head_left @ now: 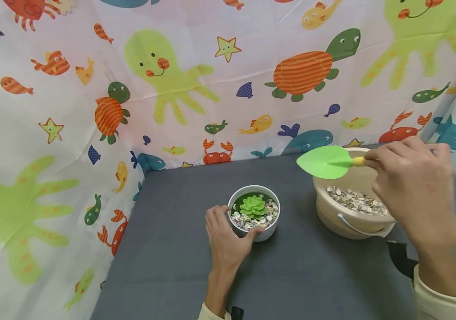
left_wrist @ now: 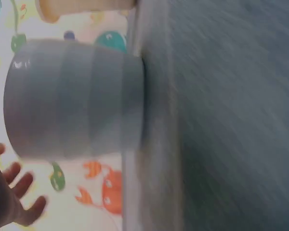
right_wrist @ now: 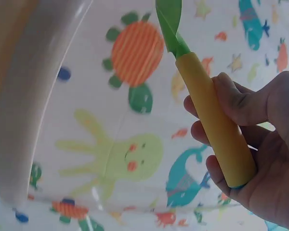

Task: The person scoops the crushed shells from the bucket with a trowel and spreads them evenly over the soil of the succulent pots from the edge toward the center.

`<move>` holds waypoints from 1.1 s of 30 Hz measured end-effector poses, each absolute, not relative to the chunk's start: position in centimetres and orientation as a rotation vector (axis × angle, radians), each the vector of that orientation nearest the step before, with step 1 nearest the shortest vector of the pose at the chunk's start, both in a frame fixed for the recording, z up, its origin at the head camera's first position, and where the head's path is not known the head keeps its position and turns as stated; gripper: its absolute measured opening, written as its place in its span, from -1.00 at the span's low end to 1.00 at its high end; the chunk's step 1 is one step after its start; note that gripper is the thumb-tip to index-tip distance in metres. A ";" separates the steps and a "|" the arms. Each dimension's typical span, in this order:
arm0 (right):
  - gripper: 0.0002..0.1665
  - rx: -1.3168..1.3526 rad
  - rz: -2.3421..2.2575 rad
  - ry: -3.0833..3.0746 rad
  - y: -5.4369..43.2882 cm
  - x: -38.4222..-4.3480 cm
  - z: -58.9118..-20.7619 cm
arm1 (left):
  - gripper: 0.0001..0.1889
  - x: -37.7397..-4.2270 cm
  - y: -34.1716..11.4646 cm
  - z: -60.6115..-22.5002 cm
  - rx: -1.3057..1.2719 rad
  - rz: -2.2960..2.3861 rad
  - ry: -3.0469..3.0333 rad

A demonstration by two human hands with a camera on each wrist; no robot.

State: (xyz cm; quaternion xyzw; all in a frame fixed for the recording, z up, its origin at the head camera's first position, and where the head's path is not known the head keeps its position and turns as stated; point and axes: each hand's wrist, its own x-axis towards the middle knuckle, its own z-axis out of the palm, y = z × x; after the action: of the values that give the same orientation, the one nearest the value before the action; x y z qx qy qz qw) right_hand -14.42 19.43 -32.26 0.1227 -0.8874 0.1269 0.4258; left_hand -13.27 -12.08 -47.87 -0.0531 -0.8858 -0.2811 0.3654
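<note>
A small white pot [head_left: 267,235] stands on the grey table, holding a green succulent [head_left: 253,206] ringed by pebbles or shell bits. My left hand [head_left: 228,242] is at its left and front, fingers near the rim. In the left wrist view the fingers [left_wrist: 24,185] look spread and apart from the pot [left_wrist: 77,101]. My right hand [head_left: 418,178] grips a toy trowel [head_left: 326,162] by its yellow handle [right_wrist: 214,120], fingers and thumb curled round it. The green blade points left, above and beside the beige bucket's rim; it looks bare.
The beige bucket [head_left: 334,222] stands to the right of the pot, with pebbles or shell bits [head_left: 356,202] inside and a pale handle [head_left: 362,230] hanging at its front. A cloth printed with sea animals [head_left: 196,89] hangs behind and at both sides of the table [head_left: 180,249].
</note>
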 end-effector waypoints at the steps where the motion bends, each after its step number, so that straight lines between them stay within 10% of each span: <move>1: -0.91 0.286 0.294 -2.229 20.3 -14.4 -32.4 | 0.05 -13.5 -11.6 -47.5 -0.181 -0.730 -2.243; 12: -0.69 0.322 -0.110 -2.770 25.0 -17.9 -35.9 | -0.08 -15.6 -2.3 -43.4 -0.710 -0.892 -2.342; 33: -0.74 0.481 0.017 -2.756 25.7 -20.7 -40.0 | -0.09 -16.9 3.0 -44.3 -0.757 -1.044 -2.551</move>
State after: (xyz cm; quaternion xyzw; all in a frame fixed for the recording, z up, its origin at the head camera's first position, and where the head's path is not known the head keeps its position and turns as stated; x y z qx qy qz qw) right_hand -20.69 25.70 -40.01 0.1693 -0.9705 0.0058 0.1714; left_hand -16.91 3.01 -44.28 -0.2621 -0.8835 -0.3617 0.1411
